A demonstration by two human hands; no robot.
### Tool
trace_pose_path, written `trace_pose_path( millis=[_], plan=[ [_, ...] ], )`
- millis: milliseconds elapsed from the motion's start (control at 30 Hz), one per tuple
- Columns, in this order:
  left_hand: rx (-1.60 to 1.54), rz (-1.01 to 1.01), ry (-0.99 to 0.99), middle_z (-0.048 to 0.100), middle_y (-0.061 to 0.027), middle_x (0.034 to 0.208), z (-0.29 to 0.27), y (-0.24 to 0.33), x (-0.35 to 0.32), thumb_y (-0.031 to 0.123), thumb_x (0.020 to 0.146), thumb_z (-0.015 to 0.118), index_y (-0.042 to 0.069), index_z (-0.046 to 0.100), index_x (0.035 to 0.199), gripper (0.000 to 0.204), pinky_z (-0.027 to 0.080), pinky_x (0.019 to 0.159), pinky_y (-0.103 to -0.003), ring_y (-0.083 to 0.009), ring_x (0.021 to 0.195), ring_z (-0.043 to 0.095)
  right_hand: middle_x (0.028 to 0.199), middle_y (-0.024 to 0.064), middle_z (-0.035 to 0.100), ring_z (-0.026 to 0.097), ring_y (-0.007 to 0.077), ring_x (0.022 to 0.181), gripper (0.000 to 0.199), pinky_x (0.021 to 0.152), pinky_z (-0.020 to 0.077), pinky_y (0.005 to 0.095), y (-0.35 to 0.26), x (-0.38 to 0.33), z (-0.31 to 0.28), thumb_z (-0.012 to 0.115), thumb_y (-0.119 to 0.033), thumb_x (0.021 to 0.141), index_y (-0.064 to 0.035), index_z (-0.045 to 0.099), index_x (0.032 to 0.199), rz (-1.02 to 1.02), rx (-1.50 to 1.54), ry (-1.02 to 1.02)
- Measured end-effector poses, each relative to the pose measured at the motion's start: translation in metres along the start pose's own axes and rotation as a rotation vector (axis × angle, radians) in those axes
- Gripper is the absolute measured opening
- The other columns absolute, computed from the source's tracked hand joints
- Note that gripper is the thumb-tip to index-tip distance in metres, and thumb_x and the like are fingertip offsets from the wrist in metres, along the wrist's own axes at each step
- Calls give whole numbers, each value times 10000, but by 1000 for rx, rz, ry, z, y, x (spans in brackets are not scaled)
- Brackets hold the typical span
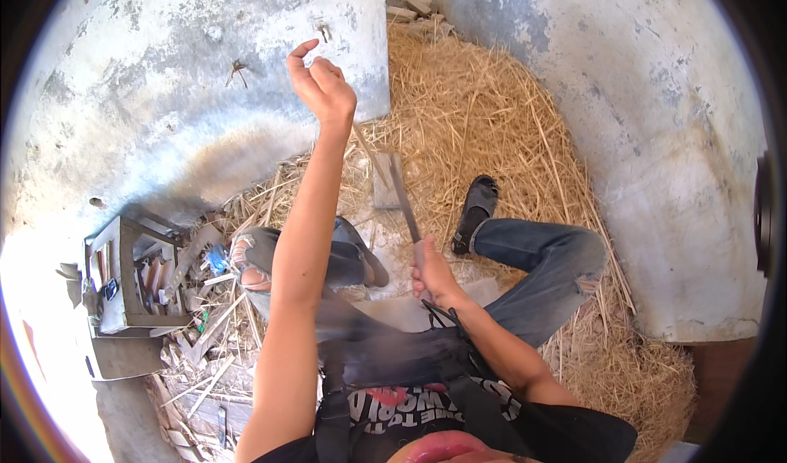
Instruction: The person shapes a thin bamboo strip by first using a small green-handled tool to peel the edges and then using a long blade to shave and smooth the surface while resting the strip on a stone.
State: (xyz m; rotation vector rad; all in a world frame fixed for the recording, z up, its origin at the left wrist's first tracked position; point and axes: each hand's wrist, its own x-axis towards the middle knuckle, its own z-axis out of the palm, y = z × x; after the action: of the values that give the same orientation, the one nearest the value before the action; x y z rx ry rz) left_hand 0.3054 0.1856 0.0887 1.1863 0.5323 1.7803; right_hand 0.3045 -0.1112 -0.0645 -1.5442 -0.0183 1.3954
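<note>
My left hand (322,88) is raised in front of the pale wall, its index finger bent outward and the other fingers curled in. A thin straw-coloured strip (370,153) runs from behind this hand down toward the ground; the grip itself is hidden. In my right hand (434,274), low between my legs, the fingers are wrapped round the handle of a long-bladed knife (402,196). Its blade points up and away, with the tip close to the lower part of the strip. A flat grey block (384,194) lies just beyond, partly behind the blade and strip.
Straw-like shavings (484,110) are heaped ahead and to the right, against a curving wall (664,110). At left stands a worn wooden frame (123,278) holding odds and ends, beside scattered scraps (217,348). My bent legs (537,258) flank the work spot.
</note>
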Motion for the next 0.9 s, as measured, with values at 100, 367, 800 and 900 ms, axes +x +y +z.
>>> trace_pose_path(
  millis=[100, 367, 800, 900],
  plan=[
    [54, 53, 23, 401, 12, 565, -9, 0, 9, 39, 888, 358, -21, 515, 1151, 312, 241, 407, -250, -61, 451, 299, 627, 24, 455, 434, 127, 404, 727, 389, 418, 303, -31, -10, -13, 260, -715, 1002, -38, 495, 885, -220, 23, 15],
    [58, 48, 18, 407, 17, 551, -4, -5, 8, 50, 898, 361, -20, 523, 1141, 300, 266, 416, -253, -64, 454, 326, 560, 16, 436, 443, 119, 405, 701, 373, 387, 294, -88, -13, 17, 262, -672, 1026, -38, 492, 834, -991, 268, -91],
    [95, 43, -49, 442, 18, 532, 9, -4, -1, 93, 917, 373, -26, 535, 1116, 283, 293, 440, -266, -73, 451, 380, 569, 16, 450, 458, 123, 402, 678, 366, 373, 272, -89, 8, 4, 281, -649, 1034, -40, 491, 826, -701, 184, -87],
    [135, 74, -46, 452, 10, 537, 13, -9, 0, 91, 911, 371, -26, 540, 1122, 294, 300, 445, -269, -78, 447, 387, 564, 13, 448, 469, 119, 410, 659, 377, 374, 255, -93, 12, 14, 270, -631, 1042, -45, 487, 833, -968, 229, -54]
  ],
)
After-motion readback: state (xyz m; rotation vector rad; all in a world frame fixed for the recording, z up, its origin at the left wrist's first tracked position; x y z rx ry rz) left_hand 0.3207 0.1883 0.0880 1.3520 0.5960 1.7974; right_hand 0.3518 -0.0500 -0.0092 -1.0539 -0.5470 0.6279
